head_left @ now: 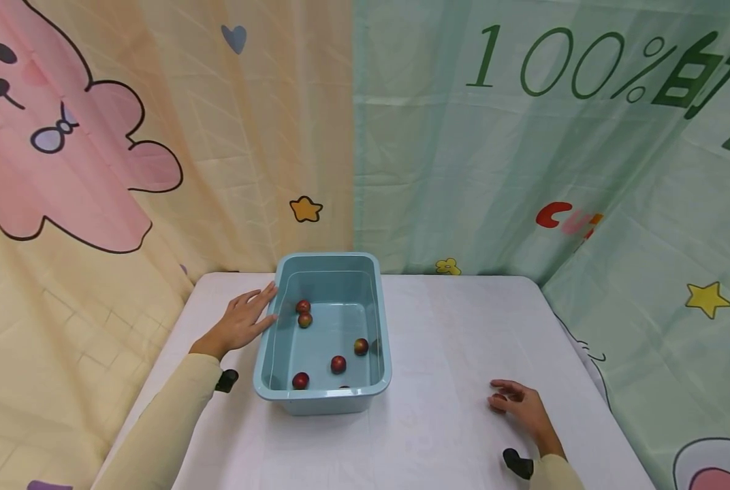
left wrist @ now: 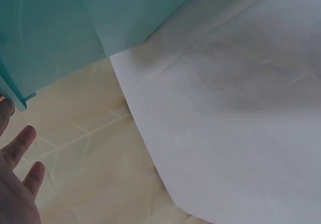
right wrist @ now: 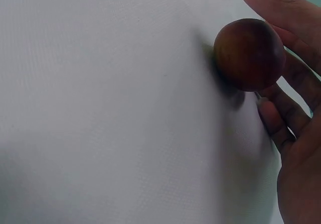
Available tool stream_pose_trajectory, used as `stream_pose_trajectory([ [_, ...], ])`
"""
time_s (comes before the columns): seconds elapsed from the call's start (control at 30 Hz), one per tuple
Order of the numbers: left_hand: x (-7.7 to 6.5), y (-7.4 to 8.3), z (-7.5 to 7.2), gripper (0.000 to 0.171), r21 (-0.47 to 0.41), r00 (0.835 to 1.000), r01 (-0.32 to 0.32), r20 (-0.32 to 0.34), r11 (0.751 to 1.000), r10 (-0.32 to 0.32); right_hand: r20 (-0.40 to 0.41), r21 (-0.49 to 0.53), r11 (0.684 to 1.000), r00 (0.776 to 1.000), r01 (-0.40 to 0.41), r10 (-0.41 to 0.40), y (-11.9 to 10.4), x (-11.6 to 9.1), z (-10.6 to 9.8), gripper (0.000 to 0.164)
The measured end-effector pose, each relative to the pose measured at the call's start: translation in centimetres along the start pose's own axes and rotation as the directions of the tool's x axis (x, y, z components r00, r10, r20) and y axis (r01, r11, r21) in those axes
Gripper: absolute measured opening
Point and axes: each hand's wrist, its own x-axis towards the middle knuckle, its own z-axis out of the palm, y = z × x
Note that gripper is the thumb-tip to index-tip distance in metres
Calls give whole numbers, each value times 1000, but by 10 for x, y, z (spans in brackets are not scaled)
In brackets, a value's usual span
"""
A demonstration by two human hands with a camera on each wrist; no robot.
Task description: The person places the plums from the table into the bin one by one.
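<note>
A light blue plastic tub (head_left: 319, 403) stands on the table, holding several dark red round fruits like plums, among them one fruit (head_left: 338, 365) near the middle. My left hand (head_left: 242, 323) touches the tub's left rim with spread fingers; the left wrist view shows the tub's side (left wrist: 55, 38) and part of that hand (left wrist: 17, 184). To the right of the tub, my right hand (head_left: 521, 406) is low over the table beside another plum-like fruit (right wrist: 249, 54). Its loosely bent fingers (right wrist: 296, 18) lie around the fruit's far side, without a clear grip.
A white cloth covers the table (head_left: 445, 340). Printed curtains (head_left: 267, 136) hang behind it and at both sides. Each wrist carries a black strap piece, one near the left cuff (head_left: 227, 380) and one near the right (head_left: 517, 463).
</note>
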Motion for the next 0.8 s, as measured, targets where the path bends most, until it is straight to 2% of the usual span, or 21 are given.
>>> stream_pose_trajectory([
  [0.2, 0, 1, 1, 66, -8, 1000, -5, -11, 1000, 5, 24, 20, 999, 999, 31, -32, 7, -2, 2, 55],
  [0.5, 1, 1, 0, 68, 0, 1000, 4, 0, 1000, -4, 21, -6, 998, 997, 68, -68, 14, -4, 4, 57],
  [0.8, 0, 1, 0, 68, 1, 1000, 12, 4, 1000, -12, -30, -38, 996, 996, 86, -87, 17, -3, 8, 51],
])
